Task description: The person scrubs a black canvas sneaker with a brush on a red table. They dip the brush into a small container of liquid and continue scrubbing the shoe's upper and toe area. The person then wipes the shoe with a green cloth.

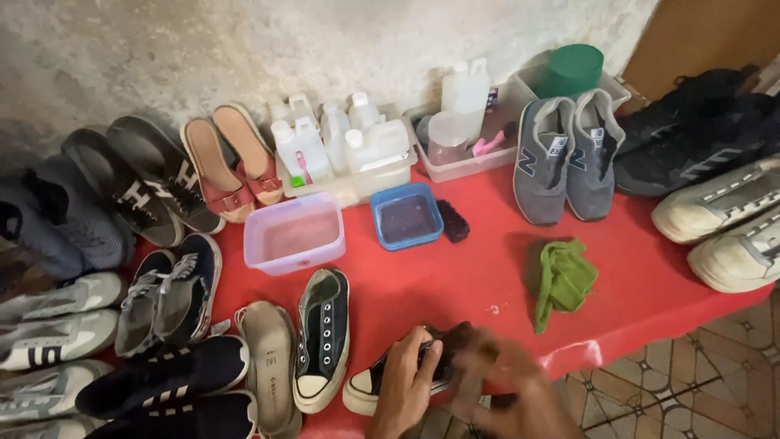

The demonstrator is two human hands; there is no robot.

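Left hand (406,382): at 6 o'clock on the near edge of the bench (455,284), fingers curled over the side of a black canvas sneaker (382,378) and holding it.
Right hand (508,382): just to 3 o'clock of the left, badly blurred; it lies against the same sneaker's heel end, but I cannot tell how far its fingers are closed.
Held sneaker: lies across the bench's front edge, white rubber toe cap pointing to 9 o'clock.
Its twin (322,337): just beside at 10 o'clock, black canvas, white laces, toe toward the viewer.
Beige insole shoe (270,366): next one further toward 9 o'clock.
Bench surface: glossy red covering, smooth.
Green cloth (562,280): crumpled, soft, at 2 o'clock, apart from the hands.
Pink tub (294,233): translucent, rectangular, at 11 o'clock.
Blue tub (406,215): square, rounded corners, at 12 o'clock, a dark brush (452,220) touching its right side.
Grey sneakers (567,154): suede-like pair at 1 o'clock.
White plastic bottles (341,142): clustered in a clear tray by the rough wall.
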